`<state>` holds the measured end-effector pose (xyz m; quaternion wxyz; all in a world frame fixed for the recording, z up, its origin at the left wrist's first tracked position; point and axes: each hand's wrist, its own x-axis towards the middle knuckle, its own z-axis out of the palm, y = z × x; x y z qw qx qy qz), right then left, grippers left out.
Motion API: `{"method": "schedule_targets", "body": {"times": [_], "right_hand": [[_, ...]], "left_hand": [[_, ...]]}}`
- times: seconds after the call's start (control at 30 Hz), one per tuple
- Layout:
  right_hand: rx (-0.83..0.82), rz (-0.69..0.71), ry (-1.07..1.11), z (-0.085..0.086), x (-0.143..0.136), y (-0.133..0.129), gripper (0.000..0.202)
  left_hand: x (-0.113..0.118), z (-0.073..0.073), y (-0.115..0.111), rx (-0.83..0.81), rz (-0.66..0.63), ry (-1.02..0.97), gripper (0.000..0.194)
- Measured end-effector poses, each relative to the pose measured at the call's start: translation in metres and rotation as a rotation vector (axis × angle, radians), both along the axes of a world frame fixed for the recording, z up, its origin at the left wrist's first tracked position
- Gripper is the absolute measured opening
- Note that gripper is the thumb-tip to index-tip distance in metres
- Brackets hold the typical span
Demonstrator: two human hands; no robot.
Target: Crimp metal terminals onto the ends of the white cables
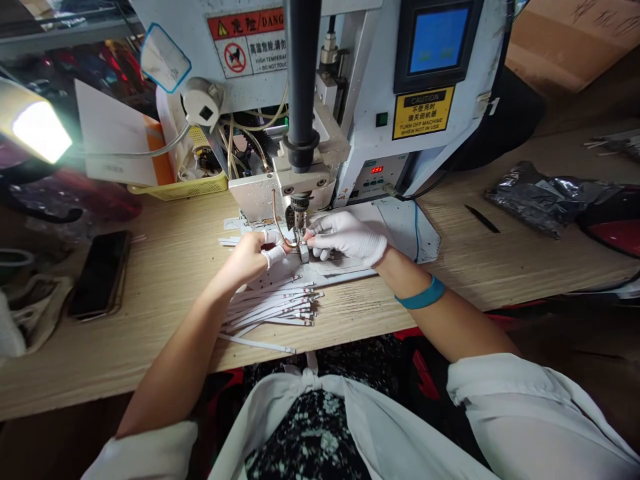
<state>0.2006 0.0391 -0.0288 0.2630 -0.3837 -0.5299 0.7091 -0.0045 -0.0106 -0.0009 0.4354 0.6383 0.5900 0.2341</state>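
My left hand (251, 257), with white covers on its thumb and a finger, pinches at the small grey block (304, 253) under the machine's head. From the other side my right hand (353, 239), in a white glove with bare fingertips, is also closed in a pinch there. What lies between the fingertips is too small and partly covered to make out. Just above them the machine's metal tip (299, 208) points down, with a thin copper-coloured tube (275, 212) curving beside it. Several narrow white strips (270, 308) with small marked ends lie piled in front of my left hand.
The machine (370, 40) carries a high-temperature label (249, 45), a blue screen (440, 39) and a red digital display (377, 169). Left are a lit lamp (41, 131), a yellow basket (185, 189) and a phone (100, 273). Right lie a dark blade-like piece (483, 219) and a silvery bag (545, 197).
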Motion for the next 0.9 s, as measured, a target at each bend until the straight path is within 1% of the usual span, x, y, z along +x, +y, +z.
{"method": "schedule_targets", "body": {"times": [0.13,0.23,0.43,0.7,0.9], "right_hand": [[-0.069,-0.007,-0.008,0.006,-0.005,0.0,0.011],[-0.08,-0.028,-0.005,0.011,-0.009,-0.003,0.009],[0.009,-0.072,-0.042,0.015,-0.011,-0.009,0.021],[-0.014,-0.06,-0.047,0.015,-0.011,-0.008,0.02],[-0.04,-0.052,-0.045,0.018,-0.012,-0.009,0.017]], "left_hand": [[0.002,0.001,0.0,-0.012,0.016,-0.009,0.04],[0.005,0.001,0.001,-0.036,0.045,-0.015,0.039],[0.006,0.0,0.002,-0.052,0.059,-0.022,0.036],[0.007,-0.001,0.003,-0.072,0.056,-0.045,0.027],[0.006,-0.003,0.004,-0.087,0.069,-0.067,0.031]]}}
